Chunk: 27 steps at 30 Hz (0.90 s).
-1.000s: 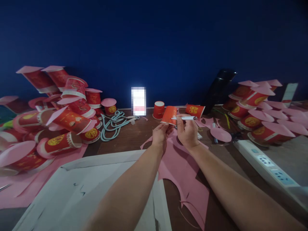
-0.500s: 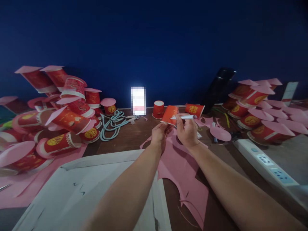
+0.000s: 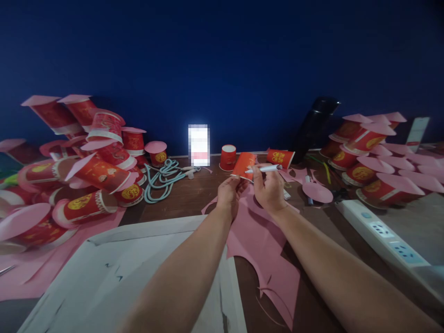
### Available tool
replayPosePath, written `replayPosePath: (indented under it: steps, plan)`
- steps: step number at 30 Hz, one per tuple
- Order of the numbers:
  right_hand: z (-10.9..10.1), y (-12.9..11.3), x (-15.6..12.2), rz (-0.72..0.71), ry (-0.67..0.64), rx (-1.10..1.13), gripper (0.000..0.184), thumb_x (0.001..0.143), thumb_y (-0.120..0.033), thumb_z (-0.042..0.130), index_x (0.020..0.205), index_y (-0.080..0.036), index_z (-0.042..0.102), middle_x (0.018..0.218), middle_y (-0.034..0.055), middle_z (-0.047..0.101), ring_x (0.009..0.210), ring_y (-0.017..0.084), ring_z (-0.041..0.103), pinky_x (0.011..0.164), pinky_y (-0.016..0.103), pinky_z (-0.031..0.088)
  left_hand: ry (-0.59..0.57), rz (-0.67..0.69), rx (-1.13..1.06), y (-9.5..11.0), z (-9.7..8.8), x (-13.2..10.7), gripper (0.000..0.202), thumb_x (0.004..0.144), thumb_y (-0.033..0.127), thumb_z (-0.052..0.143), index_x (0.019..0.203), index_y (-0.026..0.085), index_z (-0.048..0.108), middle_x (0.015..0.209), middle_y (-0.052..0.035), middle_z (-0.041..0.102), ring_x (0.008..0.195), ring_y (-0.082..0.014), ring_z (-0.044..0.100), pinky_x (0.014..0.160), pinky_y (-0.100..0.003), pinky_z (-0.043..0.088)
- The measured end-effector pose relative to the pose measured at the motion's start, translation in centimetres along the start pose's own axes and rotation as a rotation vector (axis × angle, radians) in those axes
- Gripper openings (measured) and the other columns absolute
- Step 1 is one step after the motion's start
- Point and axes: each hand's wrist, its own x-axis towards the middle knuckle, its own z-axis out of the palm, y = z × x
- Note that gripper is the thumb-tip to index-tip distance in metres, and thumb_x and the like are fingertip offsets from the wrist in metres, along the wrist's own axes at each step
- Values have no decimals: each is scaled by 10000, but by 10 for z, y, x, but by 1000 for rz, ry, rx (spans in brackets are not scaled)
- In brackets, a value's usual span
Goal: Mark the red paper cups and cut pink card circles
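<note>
My left hand (image 3: pixel 228 193) is closed on the rim of a tilted red paper cup (image 3: pixel 244 162), holding it over the pink cut paper (image 3: pixel 255 226). Between the fingers of my right hand (image 3: pixel 269 188) lies a white marker pen (image 3: pixel 268 169), its tip at the side of this cup. Whether the tip touches the cup is too small to tell. Just behind, another red paper cup (image 3: pixel 228 158) stands on the table, and a red cup with gold characters (image 3: pixel 280 158) lies on its side to the right.
Red cups with pink paper discs (image 3: pixel 100 169) are heaped at the left, and more such cups (image 3: pixel 367 138) at the right. A coiled cable (image 3: pixel 161 182), a lit phone (image 3: pixel 199 145), a black flask (image 3: pixel 314 125), a power strip (image 3: pixel 385 236) and a white board (image 3: pixel 138 268) surround my arms.
The marker has shifted very slightly to the left against the cup with my right hand. Both hands keep their grips, and everything else looks the same.
</note>
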Motion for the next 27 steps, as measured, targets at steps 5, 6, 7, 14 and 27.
replayPosePath:
  steps: [5,6,7,14,27]
  plan:
    - [-1,-2,0,13,-23,2,268,923,-386,436,892,-186,611,874,105,705,804,238,642,753,383,502,-7,9,-14,1,1,0,66,752,110,591,694,110,624,618,-10,608,585,-76,587,725,-238,506]
    - [-1,-2,0,16,-25,3,271,923,-387,434,892,-183,610,871,108,705,801,239,642,753,384,502,-7,10,-16,1,1,0,70,752,106,588,690,108,622,614,-9,606,582,-74,586,720,-234,504]
    - [-1,-3,0,20,-29,3,276,923,-389,432,891,-181,609,867,110,703,799,240,641,754,386,502,-5,10,-16,2,1,0,71,750,102,586,688,107,619,612,-8,604,579,-73,584,719,-232,502]
    - [-1,-4,0,27,-78,-5,283,921,-384,424,864,-180,611,845,115,695,787,246,637,744,389,498,11,13,-29,1,1,0,50,698,112,647,676,114,602,616,-9,607,565,-77,581,738,-257,513]
    - [7,13,0,342,49,359,273,928,-419,425,1059,-215,551,952,55,664,665,147,643,659,319,516,35,5,-61,5,3,-3,33,755,120,602,742,113,632,698,-47,664,616,-97,633,705,-243,523]
